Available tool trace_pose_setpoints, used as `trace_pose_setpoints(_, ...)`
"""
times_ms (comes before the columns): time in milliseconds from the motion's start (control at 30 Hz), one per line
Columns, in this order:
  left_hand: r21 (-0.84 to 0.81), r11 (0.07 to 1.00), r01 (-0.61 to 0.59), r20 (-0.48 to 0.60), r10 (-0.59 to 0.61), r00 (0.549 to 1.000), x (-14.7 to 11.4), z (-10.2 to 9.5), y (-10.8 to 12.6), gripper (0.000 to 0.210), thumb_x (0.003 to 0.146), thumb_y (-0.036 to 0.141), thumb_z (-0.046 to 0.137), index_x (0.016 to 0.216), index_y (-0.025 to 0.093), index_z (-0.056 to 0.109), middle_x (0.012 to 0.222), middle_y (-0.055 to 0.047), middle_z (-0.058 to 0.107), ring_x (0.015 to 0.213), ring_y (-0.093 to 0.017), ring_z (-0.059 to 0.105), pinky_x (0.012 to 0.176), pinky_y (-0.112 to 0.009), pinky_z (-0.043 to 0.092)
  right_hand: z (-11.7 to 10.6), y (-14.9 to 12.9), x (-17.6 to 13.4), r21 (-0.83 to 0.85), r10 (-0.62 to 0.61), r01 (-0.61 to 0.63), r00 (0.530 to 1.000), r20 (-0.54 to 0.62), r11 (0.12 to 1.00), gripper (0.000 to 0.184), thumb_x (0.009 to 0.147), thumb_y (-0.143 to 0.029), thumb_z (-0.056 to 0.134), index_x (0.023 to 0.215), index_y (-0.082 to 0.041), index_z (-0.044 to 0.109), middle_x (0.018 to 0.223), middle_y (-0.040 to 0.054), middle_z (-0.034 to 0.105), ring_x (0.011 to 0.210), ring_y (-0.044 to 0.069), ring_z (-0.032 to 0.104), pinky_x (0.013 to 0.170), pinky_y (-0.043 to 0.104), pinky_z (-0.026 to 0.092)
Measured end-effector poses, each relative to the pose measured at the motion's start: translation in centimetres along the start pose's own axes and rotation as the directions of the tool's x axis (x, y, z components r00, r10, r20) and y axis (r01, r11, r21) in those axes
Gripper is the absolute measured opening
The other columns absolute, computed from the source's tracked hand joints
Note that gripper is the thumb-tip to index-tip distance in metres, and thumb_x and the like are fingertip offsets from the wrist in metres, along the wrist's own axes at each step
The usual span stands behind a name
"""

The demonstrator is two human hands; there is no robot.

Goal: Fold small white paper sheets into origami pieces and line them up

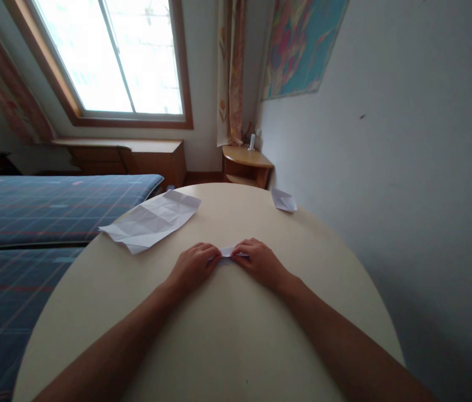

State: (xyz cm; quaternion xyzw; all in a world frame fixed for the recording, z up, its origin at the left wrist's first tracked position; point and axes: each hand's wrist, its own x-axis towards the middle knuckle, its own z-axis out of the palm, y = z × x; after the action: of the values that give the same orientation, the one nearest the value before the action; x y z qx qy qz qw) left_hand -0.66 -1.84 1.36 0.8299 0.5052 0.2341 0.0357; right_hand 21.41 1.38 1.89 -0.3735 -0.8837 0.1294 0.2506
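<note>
A pale wall (407,167) fills the right side, and a bed (60,209) with a checked cover stands to the left. Between them is a round table (227,335), with a window (144,56) and a low desk (152,146) beyond it. The desk's drawers look closed, so their contents cannot be told. In the far corner, a small wooden stand (246,155) carries a slim white object (251,142) on its top; its lower open shelf is too dark to read.

On the table's far left lies a creased sheet (156,218), spread out, its fold lines done. The left hand (196,262) and right hand (259,261) rest near the middle, just apart, fingers closed on opposite ends of a paper strip (226,252). The strip lies low, close to the tabletop, its ends hidden under the fingers. At the far right edge sits a folded paper (284,201), smaller than the sheet; whether it is hollow cannot be told. The held strip seems partway through its folding, though how many folds are left does not show.
</note>
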Motion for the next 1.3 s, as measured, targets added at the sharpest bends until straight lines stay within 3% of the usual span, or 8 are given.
trace_pose_setpoints(967, -0.036, 0.999, -0.021, 0.006, 0.022, 1.000, -0.04, 0.02, 0.41, 0.016, 0.093, 0.022, 0.052, 0.094, 0.025, 0.068, 0.101, -0.002, 0.072, 0.097, -0.019, 0.063, 0.086, -0.031, 0.050, 0.09, 0.07, -0.01, 0.038, 0.020, -0.019, 1.000, -0.015, 0.999, 0.004, 0.088, -0.020, 0.068, 0.090, -0.019, 0.071, 0.095, 0.0059, 0.070, 0.094, 0.019, 0.060, 0.088, 0.032, 0.046)
trace_pose_setpoints(1300, 0.024, 0.999, -0.040, 0.025, 0.039, 0.999, -0.10, -0.06, 0.57, 0.014, 0.094, 0.025, 0.054, 0.096, 0.026, 0.068, 0.101, -0.002, 0.073, 0.097, -0.021, 0.064, 0.081, -0.031, 0.050, 0.20, -0.13, -0.12, -0.055, -0.036, 0.037, 0.999, 0.017, 0.998, 0.007, 0.088, -0.022, 0.069, 0.094, -0.024, 0.073, 0.101, 0.0049, 0.071, 0.098, 0.020, 0.060, 0.090, 0.034, 0.045)
